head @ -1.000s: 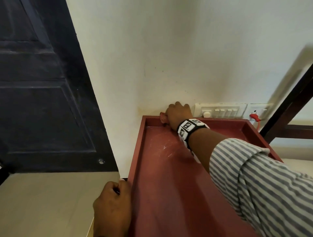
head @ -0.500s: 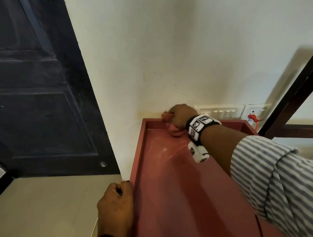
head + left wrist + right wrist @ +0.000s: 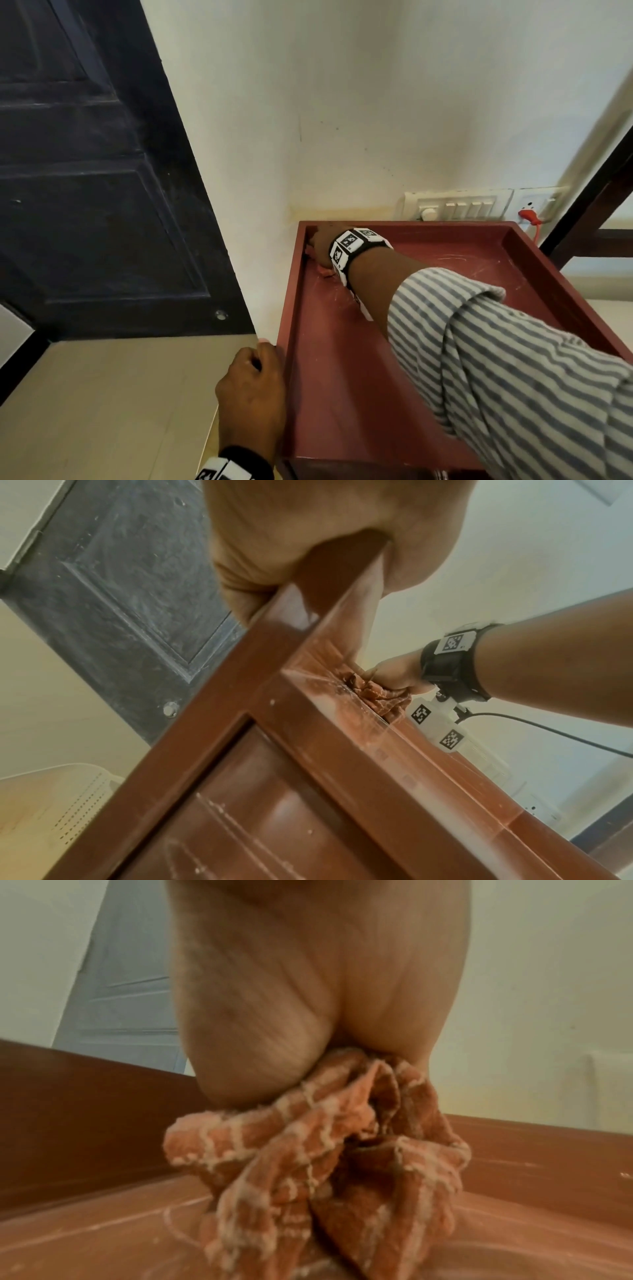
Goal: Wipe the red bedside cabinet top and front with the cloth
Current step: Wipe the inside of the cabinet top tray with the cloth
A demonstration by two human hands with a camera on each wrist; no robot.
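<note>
The red bedside cabinet (image 3: 342,394) has a rimmed top with pale scuff streaks; its front panel (image 3: 260,818) shows in the left wrist view. My right hand (image 3: 320,245) grips a bunched orange checked cloth (image 3: 342,1150) and presses it into the far left corner of the top, against the rim. The cloth (image 3: 380,696) also peeks out under that hand (image 3: 394,673). My left hand (image 3: 253,387) curls round the near left rim of the cabinet (image 3: 308,615), thumb inside, fingers outside.
A dark panelled door (image 3: 85,171) stands to the left and a cream wall behind. A white switch plate (image 3: 455,205) and a socket with a red plug (image 3: 527,216) sit on the wall just above the cabinet's back edge. A dark wooden frame (image 3: 589,222) is at right.
My right hand has carried the cloth from the back rim down and left into the far left corner of the top. The left hand keeps its grip on the left rim.
</note>
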